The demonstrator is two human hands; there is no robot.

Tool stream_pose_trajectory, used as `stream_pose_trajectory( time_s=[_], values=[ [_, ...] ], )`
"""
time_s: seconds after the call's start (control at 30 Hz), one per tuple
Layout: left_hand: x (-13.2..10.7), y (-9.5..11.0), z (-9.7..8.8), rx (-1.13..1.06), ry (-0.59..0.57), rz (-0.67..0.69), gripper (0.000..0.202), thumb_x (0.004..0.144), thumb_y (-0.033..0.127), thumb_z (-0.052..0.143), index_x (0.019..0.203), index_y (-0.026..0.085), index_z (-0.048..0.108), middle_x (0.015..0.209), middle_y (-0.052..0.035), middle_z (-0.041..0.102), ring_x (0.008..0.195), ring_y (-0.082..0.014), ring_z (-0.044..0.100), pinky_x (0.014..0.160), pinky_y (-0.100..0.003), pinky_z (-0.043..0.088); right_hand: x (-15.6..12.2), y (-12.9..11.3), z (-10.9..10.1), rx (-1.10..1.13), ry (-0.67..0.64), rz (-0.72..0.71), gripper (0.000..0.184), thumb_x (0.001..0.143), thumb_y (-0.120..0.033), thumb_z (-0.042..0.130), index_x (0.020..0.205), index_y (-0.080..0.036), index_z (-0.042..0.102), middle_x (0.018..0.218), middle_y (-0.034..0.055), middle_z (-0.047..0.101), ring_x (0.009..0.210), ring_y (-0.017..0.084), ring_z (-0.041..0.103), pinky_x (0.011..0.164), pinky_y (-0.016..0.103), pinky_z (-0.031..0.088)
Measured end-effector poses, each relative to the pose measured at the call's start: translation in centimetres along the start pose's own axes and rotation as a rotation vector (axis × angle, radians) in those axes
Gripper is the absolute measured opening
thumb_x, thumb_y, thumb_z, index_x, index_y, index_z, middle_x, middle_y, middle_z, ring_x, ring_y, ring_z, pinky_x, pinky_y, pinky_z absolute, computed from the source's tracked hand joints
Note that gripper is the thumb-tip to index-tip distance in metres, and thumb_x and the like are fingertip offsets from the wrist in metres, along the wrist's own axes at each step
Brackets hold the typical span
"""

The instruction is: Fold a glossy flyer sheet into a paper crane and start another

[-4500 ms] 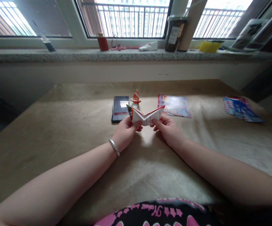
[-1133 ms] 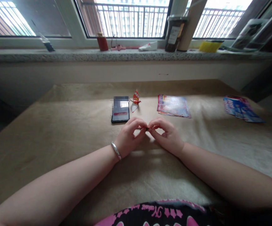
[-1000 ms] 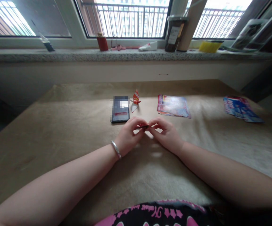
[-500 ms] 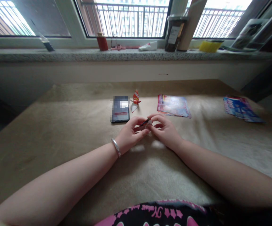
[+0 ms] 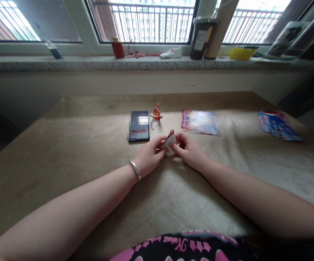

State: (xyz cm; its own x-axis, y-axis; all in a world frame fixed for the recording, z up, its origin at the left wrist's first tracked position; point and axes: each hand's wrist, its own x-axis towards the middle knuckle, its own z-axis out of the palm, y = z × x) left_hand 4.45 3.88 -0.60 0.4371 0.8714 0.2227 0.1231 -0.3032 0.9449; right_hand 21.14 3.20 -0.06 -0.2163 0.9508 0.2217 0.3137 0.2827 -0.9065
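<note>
A small folded piece of paper point(image 5: 170, 143), white with red and dark print, stands between both my hands just above the tan table point(image 5: 64, 152). My left hand point(image 5: 149, 156), with a silver bracelet on its wrist, pinches the paper's left side. My right hand point(image 5: 190, 150) pinches its right side with curled fingers. A finished red and white folded paper figure point(image 5: 156, 115) stands a little beyond my hands, next to a dark phone point(image 5: 138, 126) that lies flat.
A stack of colourful printed sheets point(image 5: 199, 122) lies to the right of the figure, and more blue sheets point(image 5: 278, 125) lie at the far right edge. The stone windowsill point(image 5: 91, 63) behind carries a red cup point(image 5: 118, 49), a dark jar point(image 5: 201, 38) and a yellow container point(image 5: 242, 53).
The wide folded paper held up earlier is now a small compact piece. Over the last second my hands lifted it from flat against the table so that its white face stands up.
</note>
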Motion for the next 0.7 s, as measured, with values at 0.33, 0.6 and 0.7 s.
stream_pose_trajectory(
  time_s=[0.33,0.6,0.7],
  values=[
    [0.0,0.4,0.0,-0.164,0.021,-0.108,0.049,0.076,0.009,0.055,0.121,0.022,0.041,0.091,-0.004,0.065,0.07,-0.0113,0.065,0.06,-0.02,0.051,0.0,0.4,-0.8,-0.132,-0.153,0.031,0.022,0.078,-0.03,0.056,0.096,-0.022,0.046,0.062,-0.0074,0.048,0.052,0.009,0.046,0.051,0.021,0.034],
    [-0.1,0.2,0.0,0.028,0.031,-0.03,0.044,0.075,0.008,0.057,0.114,0.02,0.042,0.113,-0.0083,0.053,0.063,-0.0052,0.059,0.057,-0.018,0.05,0.1,1.0,-0.8,-0.236,-0.15,0.032,0.023,0.077,-0.029,0.057,0.096,-0.021,0.047,0.061,-0.0064,0.051,0.054,0.011,0.048,0.051,0.022,0.034],
    [-0.2,0.1,-0.1,0.155,0.073,0.009,0.04,0.073,0.008,0.058,0.11,0.019,0.046,0.119,-0.0103,0.045,0.066,-0.005,0.057,0.061,-0.021,0.052,0.1,0.8,-0.9,-0.296,-0.131,0.018,0.025,0.078,-0.029,0.055,0.1,-0.021,0.047,0.061,-0.0061,0.052,0.053,0.011,0.048,0.051,0.022,0.034]
  ],
)
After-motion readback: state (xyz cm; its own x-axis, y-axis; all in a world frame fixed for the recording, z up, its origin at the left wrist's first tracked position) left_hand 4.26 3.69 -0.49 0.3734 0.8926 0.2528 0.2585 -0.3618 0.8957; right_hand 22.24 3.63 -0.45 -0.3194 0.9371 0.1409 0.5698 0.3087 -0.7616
